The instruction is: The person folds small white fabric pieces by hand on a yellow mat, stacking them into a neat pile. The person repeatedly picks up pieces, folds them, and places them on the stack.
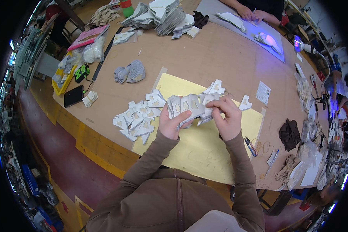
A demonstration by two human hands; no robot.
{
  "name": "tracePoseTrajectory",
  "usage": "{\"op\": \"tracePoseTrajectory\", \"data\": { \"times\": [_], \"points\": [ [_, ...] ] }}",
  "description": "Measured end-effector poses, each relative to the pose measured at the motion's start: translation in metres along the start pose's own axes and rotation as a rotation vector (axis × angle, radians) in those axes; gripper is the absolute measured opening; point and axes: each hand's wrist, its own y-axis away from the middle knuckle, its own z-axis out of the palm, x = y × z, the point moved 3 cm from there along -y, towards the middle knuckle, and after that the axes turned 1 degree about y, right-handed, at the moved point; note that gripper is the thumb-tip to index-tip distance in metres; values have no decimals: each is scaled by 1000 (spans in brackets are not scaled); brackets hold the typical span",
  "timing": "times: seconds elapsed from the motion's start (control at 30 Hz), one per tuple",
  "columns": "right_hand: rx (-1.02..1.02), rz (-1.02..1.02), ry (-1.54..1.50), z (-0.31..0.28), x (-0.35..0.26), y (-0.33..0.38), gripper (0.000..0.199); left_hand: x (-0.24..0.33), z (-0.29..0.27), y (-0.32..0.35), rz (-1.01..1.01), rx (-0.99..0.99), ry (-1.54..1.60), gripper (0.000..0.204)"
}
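My left hand [171, 124] grips a fanned stack of white die-cut pieces [187, 106] over a yellow mat [205, 149] on the brown worktable. My right hand [228, 116] pinches the right end of the same stack, fingers curled on the top pieces. A loose spread of the same white cut pieces [139, 118] lies just left of my left hand, partly on the mat's edge. Two more white pieces [216, 87] sit behind the stack, and a single one [245, 103] lies to the right of my right hand.
Grey fabric pieces [130, 72] lie at the left, a black phone [73, 96] near the table edge. Big piles of white and grey cut parts [162, 16] stand at the back. Another person's hands [251, 14] work by a violet lamp [299, 44]. Small scissors [250, 146] lie at the right.
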Motion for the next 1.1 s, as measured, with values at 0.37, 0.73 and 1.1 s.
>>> {"op": "tracePoseTrajectory", "data": {
  "times": [0.37,0.73,1.1],
  "points": [
    [44,-201,187,-6,-12,-1,12,10,-1,-1,50,31,-7,48],
    [255,233,-190,-77,46,-10,12,9,1,3,-139,-28,135,49],
    [27,567,11,-134,158,-5,33,-5,0,-4,-61,-86,145,46]
  ]
}}
